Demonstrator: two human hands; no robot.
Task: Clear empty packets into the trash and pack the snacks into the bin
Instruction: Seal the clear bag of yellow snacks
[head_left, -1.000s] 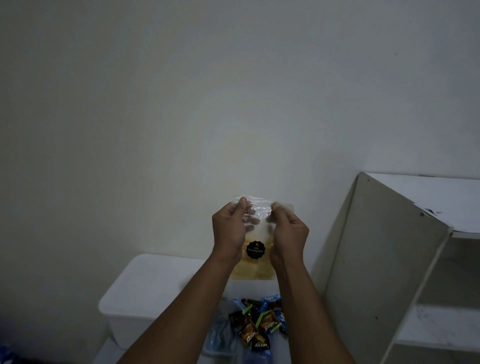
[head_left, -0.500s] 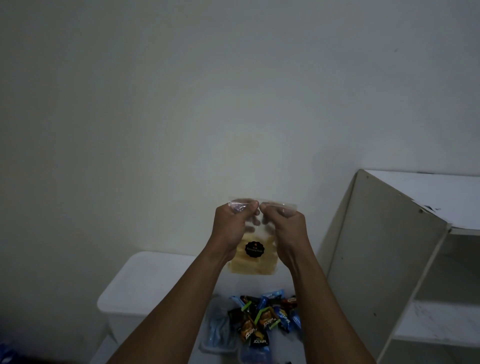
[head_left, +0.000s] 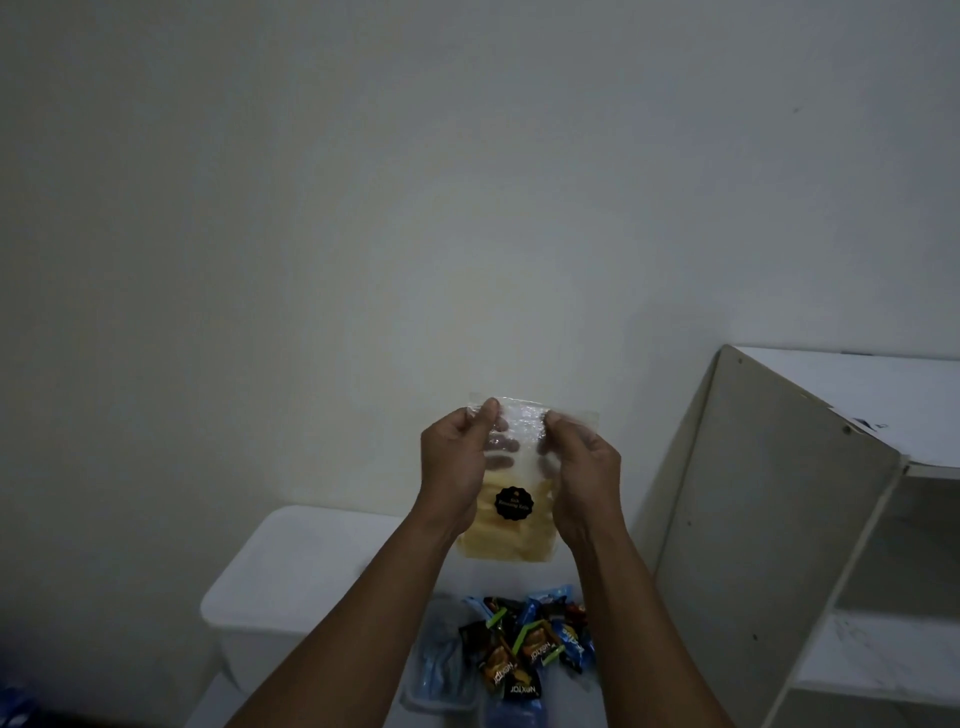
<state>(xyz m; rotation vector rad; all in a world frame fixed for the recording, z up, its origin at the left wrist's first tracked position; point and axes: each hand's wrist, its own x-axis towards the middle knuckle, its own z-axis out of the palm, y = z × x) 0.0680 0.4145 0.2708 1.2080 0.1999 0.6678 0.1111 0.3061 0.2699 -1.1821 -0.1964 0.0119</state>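
Both my hands are up in front of the wall (head_left: 363, 208), holding one clear pouch (head_left: 511, 499) between them. Left hand (head_left: 454, 462) pinches the pouch's top left corner, thumb on the near side, fingers showing through the plastic behind. Right hand (head_left: 584, 475) grips the top right part the same way, thumb near the upper edge. Neither hand is spread; both are closed on the pouch.

Pouch hangs upright. Upper part is clear and crinkled. Lower part is filled with pale yellow chips (head_left: 488, 540). A round black sticker (head_left: 513, 503) sits on the front, between my wrists; its lettering is too small to read.

Taking the pouch as landmark:
- Directly below it, a heap of small snacks (head_left: 524, 649) in dark, orange, green and blue wrappers lies on the bench (head_left: 218, 701).
- Just left of that heap, below the pouch, a clear plastic tub (head_left: 441, 670) with blue inside; contents unclear.
- Below and left of the pouch, behind my left forearm, a white lidded bin (head_left: 291, 577), lid on, against the wall.
- Right of the pouch, a white shelf unit (head_left: 769, 519), side panel facing me, open shelves on its far right.
- Far lower left of the pouch, a blue scrap (head_left: 13, 706) at the edge of view; cannot tell what it is.
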